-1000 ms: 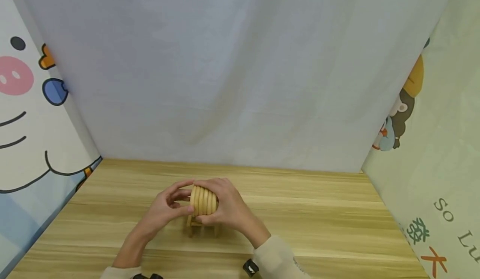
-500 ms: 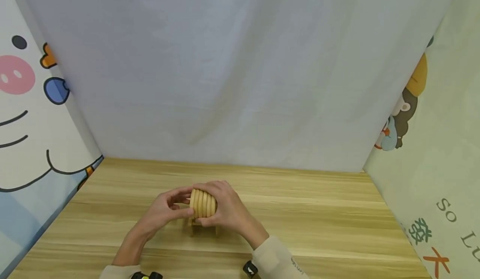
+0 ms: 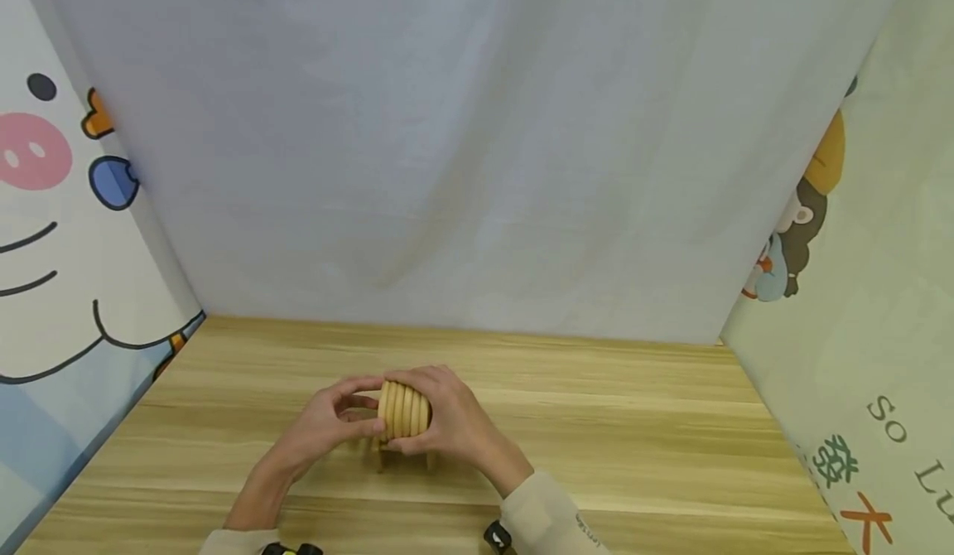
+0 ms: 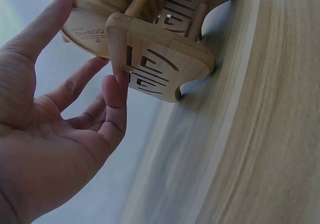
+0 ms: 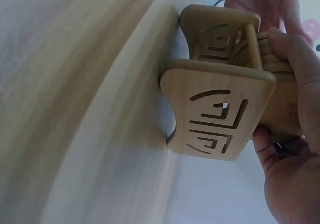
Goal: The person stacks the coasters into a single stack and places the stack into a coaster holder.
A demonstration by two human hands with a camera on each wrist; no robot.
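A row of round bamboo coasters point(image 3: 404, 411), stacked on edge, lies across a small bamboo coaster holder point(image 4: 155, 67) with cut-out patterns in its side panels. My right hand point(image 3: 456, 416) grips the stack from the right, thumb below and fingers over the top. At the left end, my left hand point(image 3: 328, 419) holds the outermost coaster point(image 4: 87, 29) between thumb and fingers. Its little finger touches the holder's side panel in the left wrist view. The holder point(image 5: 181, 97) stands on the table, mostly hidden below the coasters in the head view.
The wood-grain table point(image 3: 633, 431) spreads around both hands. A pale curtain point(image 3: 477, 166) hangs behind it. Printed cartoon panels stand on the left point(image 3: 52, 306) and right point(image 3: 857, 331). Dark devices sit at both wrists.
Both hands and the coasters between them have come down slightly toward the holder, covering more of it in the head view. Their hold looks the same.
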